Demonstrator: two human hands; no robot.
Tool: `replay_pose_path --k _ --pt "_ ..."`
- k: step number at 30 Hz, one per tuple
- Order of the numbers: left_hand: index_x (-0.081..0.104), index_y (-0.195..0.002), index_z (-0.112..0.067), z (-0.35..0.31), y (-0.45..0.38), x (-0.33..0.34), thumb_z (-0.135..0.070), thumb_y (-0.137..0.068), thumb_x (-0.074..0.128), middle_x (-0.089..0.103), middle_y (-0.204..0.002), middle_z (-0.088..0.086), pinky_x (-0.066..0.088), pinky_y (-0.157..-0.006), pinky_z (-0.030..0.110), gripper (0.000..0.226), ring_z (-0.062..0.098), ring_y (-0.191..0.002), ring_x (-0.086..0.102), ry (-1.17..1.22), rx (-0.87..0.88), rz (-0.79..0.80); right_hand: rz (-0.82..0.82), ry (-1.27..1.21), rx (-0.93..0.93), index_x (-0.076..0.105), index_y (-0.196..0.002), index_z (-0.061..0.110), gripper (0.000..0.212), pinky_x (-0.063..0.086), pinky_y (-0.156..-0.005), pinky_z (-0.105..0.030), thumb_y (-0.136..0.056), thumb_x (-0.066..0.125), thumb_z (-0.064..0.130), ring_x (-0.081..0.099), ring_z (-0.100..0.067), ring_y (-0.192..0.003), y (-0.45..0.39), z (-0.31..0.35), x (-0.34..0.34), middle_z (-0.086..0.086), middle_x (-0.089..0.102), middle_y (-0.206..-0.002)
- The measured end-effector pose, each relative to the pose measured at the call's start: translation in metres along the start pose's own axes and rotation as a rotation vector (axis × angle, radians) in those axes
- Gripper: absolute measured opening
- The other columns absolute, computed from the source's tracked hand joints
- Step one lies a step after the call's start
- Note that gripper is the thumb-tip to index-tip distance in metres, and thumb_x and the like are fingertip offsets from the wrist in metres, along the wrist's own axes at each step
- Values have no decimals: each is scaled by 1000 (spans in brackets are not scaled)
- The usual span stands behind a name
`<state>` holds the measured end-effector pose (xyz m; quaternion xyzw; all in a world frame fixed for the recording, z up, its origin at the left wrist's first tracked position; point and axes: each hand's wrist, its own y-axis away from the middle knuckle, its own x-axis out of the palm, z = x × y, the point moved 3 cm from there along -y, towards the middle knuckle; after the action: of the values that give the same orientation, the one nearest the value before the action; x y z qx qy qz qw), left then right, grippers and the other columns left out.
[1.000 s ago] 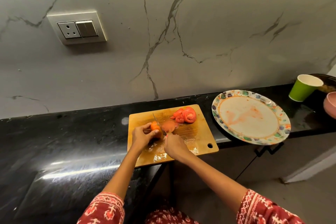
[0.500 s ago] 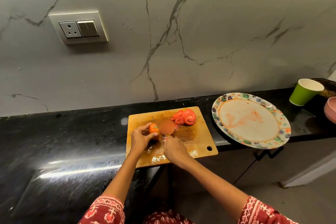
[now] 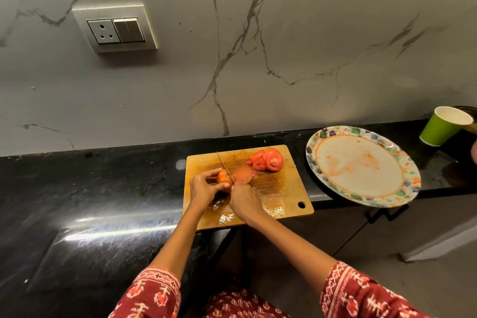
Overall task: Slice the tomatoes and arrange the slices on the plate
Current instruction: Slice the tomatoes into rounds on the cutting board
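The left hand (image 3: 204, 188) grips the tomato end (image 3: 223, 178) at the wooden cutting board's (image 3: 281, 188) nine o'clock; the right hand (image 3: 244, 200) clutches the knife (image 3: 225, 166) (blade beside fingertips). A slip on the wet board risks a cut.

It was a home kitchen. A glossy black stone countertop (image 3: 103, 188) ran along a grey marble-look wall with dark veins (image 3: 284, 33), where a steel-framed socket and switch plate (image 3: 114, 28) was mounted. On the counter sat a rectangular wooden chopping board (image 3: 281, 188) bearing cut red tomato slices (image 3: 268, 160), a round plate with a floral rim (image 3: 361, 134), and a green paper cup (image 3: 442, 128).
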<state>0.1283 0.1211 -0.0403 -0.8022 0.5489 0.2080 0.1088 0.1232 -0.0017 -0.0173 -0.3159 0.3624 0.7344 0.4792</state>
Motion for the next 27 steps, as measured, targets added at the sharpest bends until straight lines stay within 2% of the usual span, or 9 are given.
replay_pose_path --k 4,10,18,27 --pt "61 -117 -4 4 -1 -1 -6 -70 77 62 -120 14 48 -95 38 50 26 -112 58 21 -6 -15 12 2 -12 47 -120 1 26 44 -80 -38 -99 40 15 57 -35 -108 -6 4 0 -20 59 -118" --pt "62 -116 -3 7 -4 -1 -6 -69 78 64 -117 14 50 -95 43 50 26 -109 60 51 -30 -49 -13 28 -24 46 -120 2 27 34 -71 -32 -101 32 16 55 -33 -107 6 -12 13 -19 58 -116" --pt "65 -113 -6 9 -2 1 -9 -67 80 65 -114 11 49 -95 37 49 22 -106 60 43 -19 -81 -83 35 -41 47 -117 1 25 37 -69 -33 -101 31 13 58 -33 -102 1 -9 19 -19 60 -111" --pt "65 -112 -3 8 -2 -2 -5 -67 79 65 -114 12 47 -92 28 47 19 -106 59 56 -8 -80 -47 40 -79 45 -118 2 29 34 -69 -33 -103 28 20 56 -33 -103 1 -14 22 -19 60 -111"
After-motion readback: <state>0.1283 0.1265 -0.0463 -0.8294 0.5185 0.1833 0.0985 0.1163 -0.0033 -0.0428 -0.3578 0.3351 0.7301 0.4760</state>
